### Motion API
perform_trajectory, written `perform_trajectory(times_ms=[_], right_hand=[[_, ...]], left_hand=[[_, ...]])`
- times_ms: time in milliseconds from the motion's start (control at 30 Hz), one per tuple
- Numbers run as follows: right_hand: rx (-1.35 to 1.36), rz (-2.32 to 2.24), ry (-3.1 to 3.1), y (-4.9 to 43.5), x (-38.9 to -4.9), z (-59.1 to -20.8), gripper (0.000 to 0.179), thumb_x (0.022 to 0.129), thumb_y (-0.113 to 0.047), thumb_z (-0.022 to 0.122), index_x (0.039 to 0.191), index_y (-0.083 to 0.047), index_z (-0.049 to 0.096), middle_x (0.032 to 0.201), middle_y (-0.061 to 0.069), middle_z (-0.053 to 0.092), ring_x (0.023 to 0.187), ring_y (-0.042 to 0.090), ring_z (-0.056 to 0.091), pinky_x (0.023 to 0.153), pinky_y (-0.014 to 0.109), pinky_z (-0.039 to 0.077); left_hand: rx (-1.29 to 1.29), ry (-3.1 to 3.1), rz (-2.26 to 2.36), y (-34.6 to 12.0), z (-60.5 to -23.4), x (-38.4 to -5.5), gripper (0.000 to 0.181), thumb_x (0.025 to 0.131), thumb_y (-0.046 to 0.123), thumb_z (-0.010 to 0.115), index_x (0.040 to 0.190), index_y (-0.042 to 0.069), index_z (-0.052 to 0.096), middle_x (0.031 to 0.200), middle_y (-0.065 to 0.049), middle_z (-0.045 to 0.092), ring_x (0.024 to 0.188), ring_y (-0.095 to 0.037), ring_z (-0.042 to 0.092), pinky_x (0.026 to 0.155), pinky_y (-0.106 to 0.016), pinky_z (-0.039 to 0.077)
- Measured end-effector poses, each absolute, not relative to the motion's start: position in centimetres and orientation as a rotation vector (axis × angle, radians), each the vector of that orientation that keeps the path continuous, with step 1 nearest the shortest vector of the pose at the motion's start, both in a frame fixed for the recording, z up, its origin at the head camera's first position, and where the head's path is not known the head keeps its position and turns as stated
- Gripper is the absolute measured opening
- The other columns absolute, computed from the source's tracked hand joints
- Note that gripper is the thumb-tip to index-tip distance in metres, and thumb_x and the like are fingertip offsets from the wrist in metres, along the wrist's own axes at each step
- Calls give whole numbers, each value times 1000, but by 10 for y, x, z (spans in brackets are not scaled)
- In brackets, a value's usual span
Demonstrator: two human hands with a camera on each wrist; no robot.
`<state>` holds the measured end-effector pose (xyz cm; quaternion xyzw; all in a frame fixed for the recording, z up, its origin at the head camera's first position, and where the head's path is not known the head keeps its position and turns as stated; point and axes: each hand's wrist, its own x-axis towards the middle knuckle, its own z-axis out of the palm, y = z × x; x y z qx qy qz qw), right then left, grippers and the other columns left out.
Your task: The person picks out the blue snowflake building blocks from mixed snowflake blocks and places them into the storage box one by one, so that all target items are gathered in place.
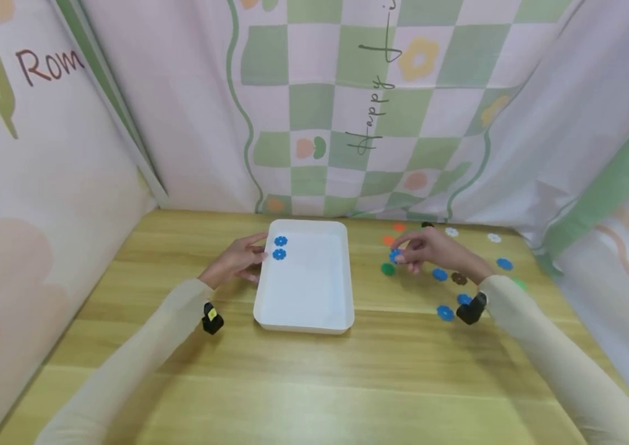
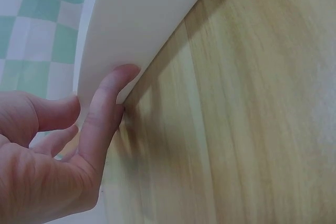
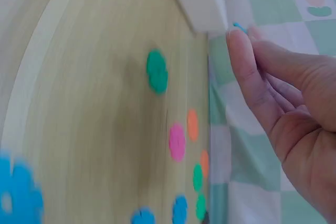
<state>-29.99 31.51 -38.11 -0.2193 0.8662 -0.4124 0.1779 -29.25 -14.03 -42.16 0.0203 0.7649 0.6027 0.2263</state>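
Note:
My left hand [image 1: 240, 256] holds the left side of a white tray [image 1: 303, 303]. In the left wrist view, its thumb [image 2: 60, 114] meets the rim and a finger [image 2: 107, 90] lies against the outer wall. Two blue flower-shaped discs [image 1: 280, 247] lie inside the tray at its far left. To the right of the tray, my right hand [image 1: 428, 250] pinches a blue flower-shaped disc [image 1: 394, 255] between thumb and fingertips. Only a thin edge of this disc [image 3: 240, 27] shows in the right wrist view. A green disc [image 1: 388, 269] is near that hand.
More flower-shaped discs are scattered on the wooden table [image 1: 314, 389] at the right, among them a blue one [image 1: 445, 313], a brown one [image 1: 459, 279], an orange one [image 1: 399, 227] and a white one [image 1: 494, 238]. A checkered curtain [image 1: 314, 111] hangs behind the table.

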Motion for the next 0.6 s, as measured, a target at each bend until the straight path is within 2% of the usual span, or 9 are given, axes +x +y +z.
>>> perform_trajectory(times_ms=[233, 467, 600], right_hand=[[-626, -1349, 2454, 288, -310, -385, 35, 106, -11, 63, 136, 7, 63, 103, 30, 75, 86, 32, 79, 86, 56, 65], [-660, -1564, 2335, 240, -324, -386, 35, 106, 4, 54, 137, 19, 54, 108, 40, 70, 91, 43, 77, 90, 60, 61], [-568, -1638, 2329, 207, -327, -391, 33, 106, -1, 57, 135, 17, 57, 112, 39, 70, 85, 29, 79, 90, 57, 63]], left_hand=[[39, 2117, 1646, -141, -422, -293, 68, 109, 6, 53, 168, 18, 21, 167, -25, 32, 141, -45, 51, 79, -40, 68], [16, 2129, 1643, -141, -423, -293, 68, 109, 7, 53, 168, 19, 22, 168, -23, 31, 143, -45, 49, 81, -40, 68], [56, 2116, 1659, -140, -421, -292, 69, 109, 6, 53, 168, 17, 21, 169, -24, 30, 144, -46, 47, 84, -42, 68]])
